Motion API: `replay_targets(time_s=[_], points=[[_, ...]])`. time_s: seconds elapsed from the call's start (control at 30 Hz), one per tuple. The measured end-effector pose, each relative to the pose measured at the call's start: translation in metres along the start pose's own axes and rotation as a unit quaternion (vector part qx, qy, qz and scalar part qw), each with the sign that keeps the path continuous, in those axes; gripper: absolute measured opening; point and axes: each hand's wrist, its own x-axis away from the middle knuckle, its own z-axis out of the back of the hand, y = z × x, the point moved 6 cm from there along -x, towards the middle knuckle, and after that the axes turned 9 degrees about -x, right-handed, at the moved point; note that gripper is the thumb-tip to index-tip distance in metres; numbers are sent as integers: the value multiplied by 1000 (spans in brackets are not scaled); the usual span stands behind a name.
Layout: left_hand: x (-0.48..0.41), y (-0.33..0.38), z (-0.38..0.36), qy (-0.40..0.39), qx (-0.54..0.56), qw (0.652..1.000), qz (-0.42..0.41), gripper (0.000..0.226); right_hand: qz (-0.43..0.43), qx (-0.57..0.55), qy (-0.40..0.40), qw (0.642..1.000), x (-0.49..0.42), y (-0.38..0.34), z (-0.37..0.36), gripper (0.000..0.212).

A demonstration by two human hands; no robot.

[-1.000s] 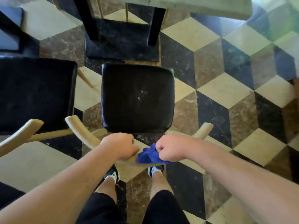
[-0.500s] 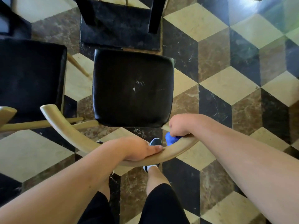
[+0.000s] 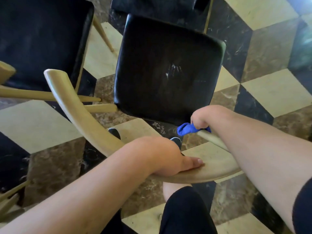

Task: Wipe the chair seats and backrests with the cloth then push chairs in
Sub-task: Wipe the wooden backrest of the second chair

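A chair with a black padded seat and a curved pale wooden backrest stands right below me. My left hand grips the middle of the backrest's top rail, thumb lying along it. My right hand is closed on a blue cloth and presses it against the right end of the same rail. The seat shows a whitish scuff near its centre.
A second black-seated chair stands close on the left, its wooden legs almost touching the first chair. A dark table base lies just beyond the seat. The floor is cream, brown and black tiles; my legs and shoes are under the backrest.
My right hand has slid the cloth from the rail's middle out to its right end. My left hand stays on the rail. The view has moved closer and tilted.
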Motion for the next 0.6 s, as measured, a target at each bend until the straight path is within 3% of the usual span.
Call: replay_targets(time_s=[0.23,0.4,0.6], points=[[13,5,8,-1,-9,1000,-7,91,-23,-13,-23,999,50,0,1,17],[28,13,17,-20,-44,998,-27,73,-43,-25,-90,995,119,-1,-2,35],[32,10,16,-28,-20,999,6,93,-40,-76,-30,996,186,5,4,28]])
